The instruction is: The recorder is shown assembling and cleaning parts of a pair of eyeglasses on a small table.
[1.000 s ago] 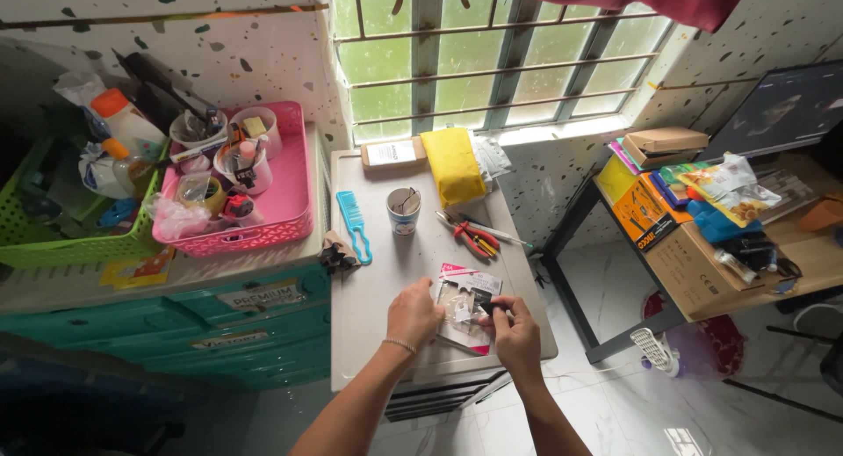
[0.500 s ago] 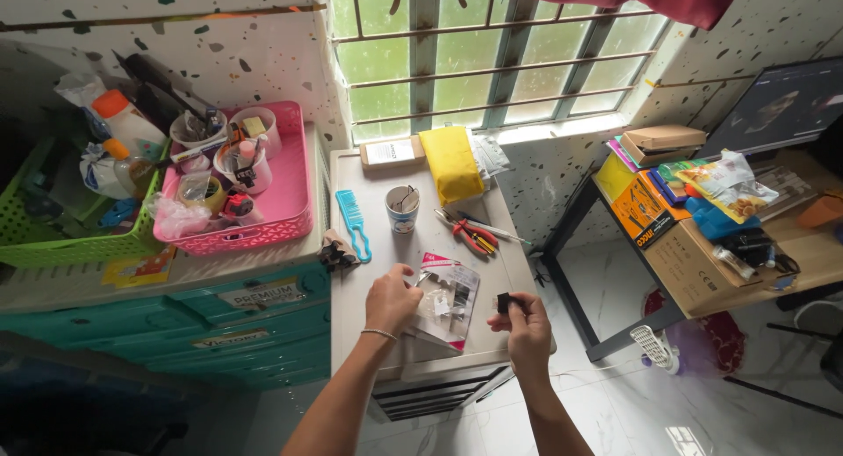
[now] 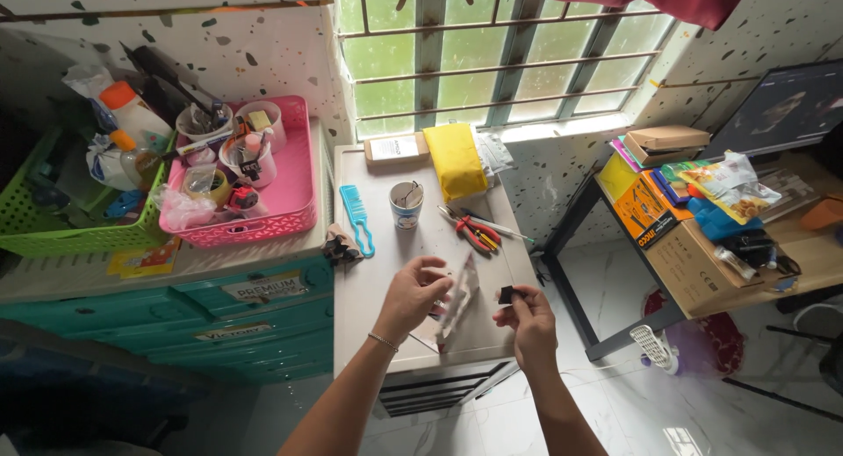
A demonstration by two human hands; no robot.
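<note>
On the counter point(image 3: 378, 289) stand a patterned cup point(image 3: 406, 205), a blue comb point(image 3: 357, 217), red-handled pliers point(image 3: 475, 232), a yellow pouch point(image 3: 455, 160) and a small cardboard box point(image 3: 395, 148). A pink basket point(image 3: 290, 206) of jars and tape sits on teal drawers point(image 3: 255, 320) beside a green basket point(image 3: 53, 232). A cluttered table point(image 3: 817, 254) stands at the far side.

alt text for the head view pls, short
A person's left hand holds up a clear plastic packet above a small beige table, while the right hand pinches a small black part. Behind lie red pliers, a blue comb and a mug.
</note>
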